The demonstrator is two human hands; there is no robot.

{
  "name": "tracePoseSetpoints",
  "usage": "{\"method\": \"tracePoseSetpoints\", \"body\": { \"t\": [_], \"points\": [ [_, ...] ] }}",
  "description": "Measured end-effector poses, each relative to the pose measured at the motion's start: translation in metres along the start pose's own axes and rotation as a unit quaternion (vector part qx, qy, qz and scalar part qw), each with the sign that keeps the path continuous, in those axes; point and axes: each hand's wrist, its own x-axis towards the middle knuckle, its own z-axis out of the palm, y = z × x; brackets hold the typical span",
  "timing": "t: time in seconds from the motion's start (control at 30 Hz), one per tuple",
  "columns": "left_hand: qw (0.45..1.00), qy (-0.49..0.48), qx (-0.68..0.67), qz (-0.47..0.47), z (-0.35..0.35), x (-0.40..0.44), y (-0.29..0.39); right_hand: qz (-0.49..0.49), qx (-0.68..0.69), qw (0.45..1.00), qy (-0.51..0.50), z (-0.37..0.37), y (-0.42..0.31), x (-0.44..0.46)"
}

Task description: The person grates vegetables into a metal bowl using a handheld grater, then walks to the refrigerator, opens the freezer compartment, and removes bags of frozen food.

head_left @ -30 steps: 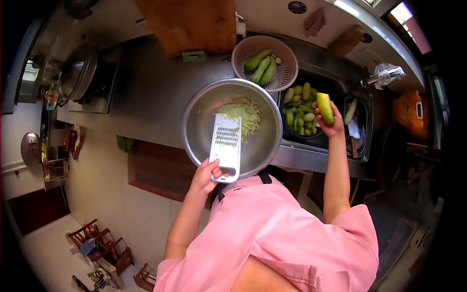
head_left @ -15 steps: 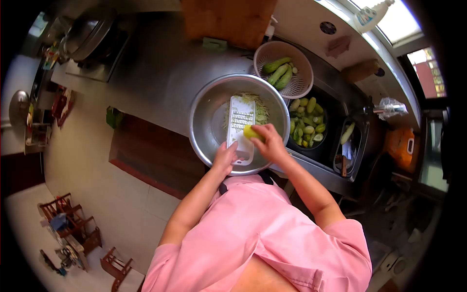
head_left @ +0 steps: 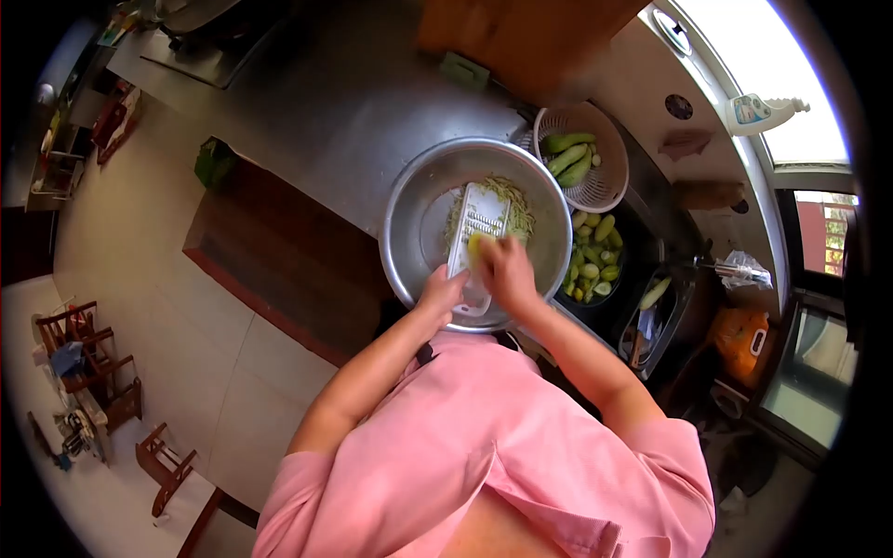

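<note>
A white grater (head_left: 483,216) leans inside a large metal bowl (head_left: 409,200), its lower end gripped by my left hand (head_left: 442,292). My right hand (head_left: 508,272) is closed round a yellow-green cucumber (head_left: 477,244) and presses it against the grater's face; the fingers hide most of it. Pale green shreds (head_left: 516,203) lie in the bowl under and beside the grater's upper end.
Behind the bowl at right, a colander (head_left: 612,177) holds several green cucumbers. Many small ones (head_left: 593,256) fill a dark tub in the sink, beside a tray (head_left: 672,302) with a knife and a cucumber. A wooden board (head_left: 521,42) stands at the back of the metal counter (head_left: 344,121).
My right hand has come from over the sink to the grater with the cucumber. The view has turned, so the surroundings are shifted. The left hand keeps its hold.
</note>
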Motion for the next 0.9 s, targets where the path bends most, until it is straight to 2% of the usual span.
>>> {"method": "tracePoseSetpoints", "body": {
  "t": [0.07,0.17,0.2,0.23,0.27,0.33,0.4,0.47,0.5,0.57,0.6,0.63,0.67,0.7,0.73,0.8,0.83,0.9],
  "points": [
    [0.999,-0.004,-0.043,-0.012,0.006,-0.011,0.008,0.049,-0.082,0.994,0.042,0.022,0.022,0.053],
    [0.999,-0.013,-0.045,-0.004,0.007,-0.018,0.013,0.026,-0.050,0.998,0.031,0.019,0.028,0.069],
    [0.999,-0.018,-0.049,0.007,0.008,-0.016,0.019,0.010,0.007,1.000,0.008,0.011,0.018,0.045],
    [0.998,-0.030,-0.052,0.001,0.007,-0.015,0.021,-0.012,-0.007,1.000,-0.023,-0.001,0.002,0.020],
    [0.998,-0.039,-0.056,-0.013,0.006,-0.017,0.019,-0.044,0.029,0.999,0.006,-0.010,-0.015,0.000],
    [0.998,-0.032,-0.038,-0.036,0.006,-0.016,0.013,0.032,-0.022,0.999,-0.013,0.002,-0.007,0.011],
    [0.995,-0.048,-0.080,-0.017,0.003,-0.011,0.005,0.050,-0.041,0.997,0.049,0.018,0.011,0.055],
    [0.996,-0.032,-0.076,-0.027,0.000,-0.010,0.003,0.116,-0.032,0.988,0.100,0.061,0.056,0.078],
    [0.996,-0.032,-0.087,-0.019,0.003,-0.014,0.005,0.057,-0.095,0.994,0.020,0.030,0.037,0.074],
    [0.995,-0.057,-0.073,-0.032,0.005,-0.021,0.013,-0.085,-0.087,0.992,0.015,0.028,0.032,0.030],
    [0.995,-0.046,-0.059,-0.061,0.005,-0.020,0.017,-0.006,-0.041,0.999,-0.033,0.015,0.013,0.006],
    [0.997,0.002,-0.058,-0.049,0.006,-0.017,0.012,0.156,0.131,0.977,0.070,0.022,-0.005,-0.012],
    [0.997,-0.017,-0.044,-0.060,0.008,-0.023,0.020,0.009,0.006,1.000,-0.009,-0.011,-0.023,-0.012],
    [0.996,-0.055,-0.035,-0.055,0.005,-0.024,0.023,0.054,0.018,0.998,0.003,0.001,-0.012,0.004],
    [0.996,-0.026,-0.041,-0.070,0.006,-0.027,0.019,0.083,0.042,0.995,0.035,0.015,0.003,0.026],
    [0.995,-0.051,-0.057,-0.061,-0.003,-0.021,0.013,0.101,-0.014,0.987,0.122,0.026,0.021,0.071],
    [0.996,-0.051,-0.049,-0.056,-0.004,-0.020,0.013,0.102,-0.010,0.986,0.129,0.026,0.022,0.070],
    [0.997,-0.038,-0.050,-0.050,0.000,-0.024,0.017,0.046,-0.020,0.998,0.025,0.020,0.021,0.054]
  ]
}}
